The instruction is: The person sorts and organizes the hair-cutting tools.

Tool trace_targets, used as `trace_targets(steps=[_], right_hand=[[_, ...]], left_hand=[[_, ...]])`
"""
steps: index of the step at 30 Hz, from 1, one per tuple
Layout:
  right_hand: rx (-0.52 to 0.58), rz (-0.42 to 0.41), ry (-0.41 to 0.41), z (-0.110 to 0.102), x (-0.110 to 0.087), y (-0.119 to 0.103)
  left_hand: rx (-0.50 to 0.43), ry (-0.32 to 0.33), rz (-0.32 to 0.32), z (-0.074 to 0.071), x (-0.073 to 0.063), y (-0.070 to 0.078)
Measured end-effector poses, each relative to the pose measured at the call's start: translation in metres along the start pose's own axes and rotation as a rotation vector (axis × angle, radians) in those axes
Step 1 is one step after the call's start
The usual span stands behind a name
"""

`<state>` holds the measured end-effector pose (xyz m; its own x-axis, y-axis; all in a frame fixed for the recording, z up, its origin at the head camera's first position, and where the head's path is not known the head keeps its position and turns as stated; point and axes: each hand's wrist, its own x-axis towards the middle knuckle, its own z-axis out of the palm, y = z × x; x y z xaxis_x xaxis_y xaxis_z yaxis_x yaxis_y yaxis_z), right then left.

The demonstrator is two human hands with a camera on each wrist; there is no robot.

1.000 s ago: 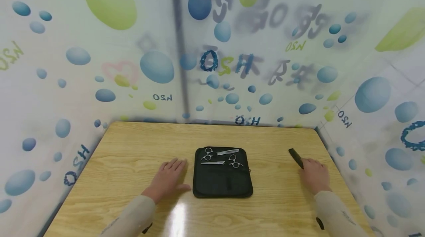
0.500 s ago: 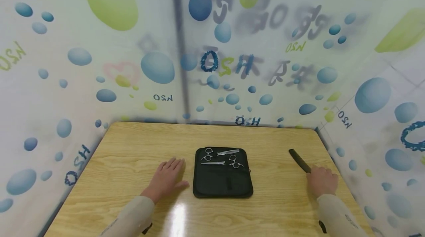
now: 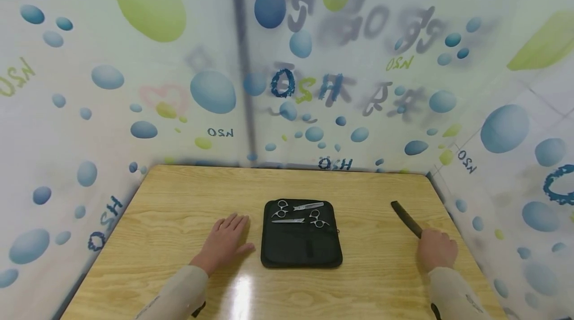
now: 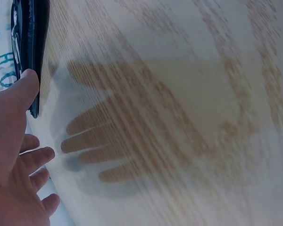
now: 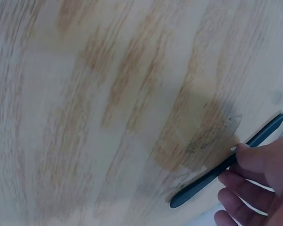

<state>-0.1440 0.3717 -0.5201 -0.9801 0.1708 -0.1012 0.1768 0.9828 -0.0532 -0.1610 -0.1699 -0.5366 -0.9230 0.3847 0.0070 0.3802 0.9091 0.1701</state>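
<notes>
My right hand (image 3: pixel 437 249) is at the table's right side and holds a black comb (image 3: pixel 405 219). In the right wrist view, the thumb and index finger pinch the comb (image 5: pixel 203 185) around its middle, and the other fingers are loosely bent. One end of it points away to the far left in the head view. My left hand (image 3: pixel 223 241) is left of a black case (image 3: pixel 301 247), fingers straight and thumb spread toward it, holding nothing. In the left wrist view the case (image 4: pixel 35 37) shows beyond the thumb.
Scissors (image 3: pixel 289 221) and thinning scissors (image 3: pixel 309 206) lie in the upper half of the case. The wooden table (image 3: pixel 202 185) ends at a patterned back wall (image 3: pixel 287 85), with more patterned wall on both sides.
My right hand has slid right and slightly toward me, and more of the comb now shows beyond the fingers. The left hand and the case have hardly moved.
</notes>
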Motion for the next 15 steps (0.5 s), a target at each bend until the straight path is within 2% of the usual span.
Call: trace_targets(steps=[8, 15], right_hand=[[0.042, 0.014, 0.001, 0.0021, 0.0032, 0.0045], [0.114, 0.021, -0.081, 0.0003, 0.0092, 0.0038]], left_hand=[[0.0, -0.011, -0.007, -0.0001, 0.0014, 0.0004], [-0.009, -0.021, -0.017, -0.0032, 0.0012, 0.0032]])
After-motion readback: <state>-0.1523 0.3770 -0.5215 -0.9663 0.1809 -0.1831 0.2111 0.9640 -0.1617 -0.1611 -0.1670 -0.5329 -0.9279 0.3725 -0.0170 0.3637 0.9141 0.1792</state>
